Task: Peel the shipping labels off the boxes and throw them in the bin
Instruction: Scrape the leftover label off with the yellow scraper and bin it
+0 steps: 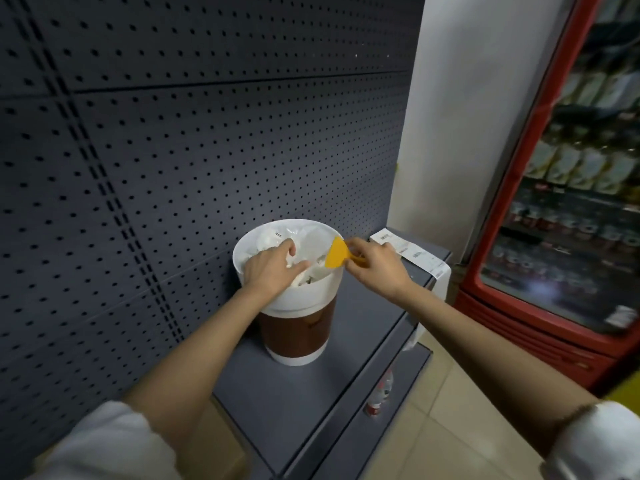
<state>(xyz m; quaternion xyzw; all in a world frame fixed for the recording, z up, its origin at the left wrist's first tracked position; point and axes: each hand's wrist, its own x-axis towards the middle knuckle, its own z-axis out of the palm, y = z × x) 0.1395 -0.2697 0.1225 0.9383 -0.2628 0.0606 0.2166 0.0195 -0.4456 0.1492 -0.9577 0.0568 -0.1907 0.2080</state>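
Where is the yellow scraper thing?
In the head view, the yellow scraper is in the right hand, held over the right rim of the white bin, with the left hand reaching into the bin beside it.

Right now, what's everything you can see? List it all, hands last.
bin: one, white rim and base with a brown band, standing on the shelf, white waste inside
scraper: one, yellow, over the bin's right rim, in the right hand
labels: a white strip, number unclear, on a grey surface right of the bin, its end hanging over the edge
shelf: one, grey, under the bin
pegboard: dark grey, behind and left of the shelf
fridge: one, red frame, glass door, far right, bottles inside
bottle: one, clear with a red label, below the shelf edge
left hand: in the bin, grip closed on white paper
right hand: at the bin's right rim, grip on the scraper
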